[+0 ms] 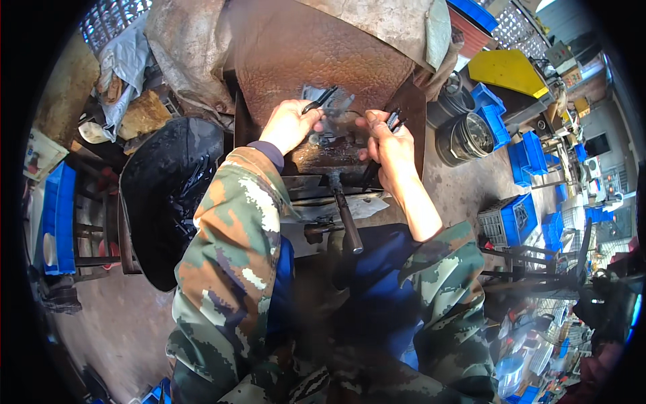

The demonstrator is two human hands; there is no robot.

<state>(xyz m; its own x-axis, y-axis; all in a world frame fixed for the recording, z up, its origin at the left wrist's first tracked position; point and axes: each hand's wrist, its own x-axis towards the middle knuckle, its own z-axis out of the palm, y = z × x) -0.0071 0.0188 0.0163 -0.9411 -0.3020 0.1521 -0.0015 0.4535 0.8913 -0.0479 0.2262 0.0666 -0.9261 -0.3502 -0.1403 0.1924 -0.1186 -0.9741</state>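
My left hand is closed on a slim dark metal piece that points up and to the right. Several dark slender pieces stick out of my right hand, whose fingers are curled round them. Both hands are over a wet, dirty metal work surface with a brown, crusted sheet rising behind it. Between my forearms a metal rod-like handle juts toward me from the near edge. Exactly what the dark pieces are cannot be made out.
A large black tub with several dark thin pieces inside stands on the left. To the right are a dark bucket, blue bins and a grey crate. Sacking hangs at the back left.
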